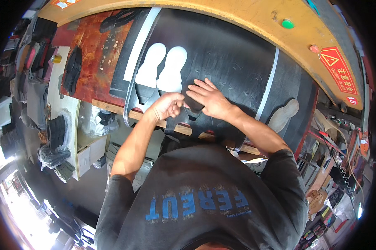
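Observation:
My left hand (168,106) is closed at the near edge of a black work surface (234,46), thumb and fingers curled together. Whatever it may grip is too small to make out. Beside it, my right hand (211,99) lies with fingers stretched over dark sheet material, palm down. Just beyond my left hand are two white sole-shaped pieces, a left one (152,64) and a right one (172,68). Below them lies a black sheet with cut-out openings (145,95), reaching to the table edge. A grey sole-shaped piece (284,116) rests farther right.
A yellow machine beam (246,17) arches across the far side, carrying a green button (287,23), a red button (314,48) and a red warning label (339,70). White strips cross the surface. Black pieces (73,71) lie on a reddish board at left. Stacked materials crowd both sides.

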`<state>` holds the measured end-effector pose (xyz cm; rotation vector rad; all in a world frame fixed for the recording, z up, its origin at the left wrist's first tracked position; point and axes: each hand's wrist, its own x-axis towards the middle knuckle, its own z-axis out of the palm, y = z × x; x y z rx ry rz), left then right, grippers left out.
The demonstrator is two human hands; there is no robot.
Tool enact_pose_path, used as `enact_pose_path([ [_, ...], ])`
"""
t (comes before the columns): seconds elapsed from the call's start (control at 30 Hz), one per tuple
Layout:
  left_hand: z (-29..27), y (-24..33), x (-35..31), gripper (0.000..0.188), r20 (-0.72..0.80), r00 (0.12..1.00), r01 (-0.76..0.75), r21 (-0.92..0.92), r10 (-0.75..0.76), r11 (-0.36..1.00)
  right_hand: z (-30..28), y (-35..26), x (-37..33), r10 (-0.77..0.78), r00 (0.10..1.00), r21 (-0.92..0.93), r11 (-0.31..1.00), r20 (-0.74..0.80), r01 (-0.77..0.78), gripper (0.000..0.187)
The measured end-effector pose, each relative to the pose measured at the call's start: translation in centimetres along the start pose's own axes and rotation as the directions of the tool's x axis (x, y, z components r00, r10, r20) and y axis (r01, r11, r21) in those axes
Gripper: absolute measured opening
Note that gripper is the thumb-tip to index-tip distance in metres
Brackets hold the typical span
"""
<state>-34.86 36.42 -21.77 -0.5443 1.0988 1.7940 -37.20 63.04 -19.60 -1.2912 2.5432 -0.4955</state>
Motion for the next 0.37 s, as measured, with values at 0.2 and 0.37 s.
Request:
enact_pose_path([
  [0.2,4.4,-4.2,-0.8,0.024,-0.377,0.790,-0.409,0.263,0.484,0.874,-11.4,8.8,1.1,0.798,0.528,0.947,0.318,-0.291,0.041,0.048],
  [0.37,6.2,-7.0,-2.3,0.018,-0.323,0.624,-0.494,0.543,0.712,0.679,-20.0,8.5,-6.0,0.534,0.674,0.813,0.554,-0.510,0.176,0.068],
])
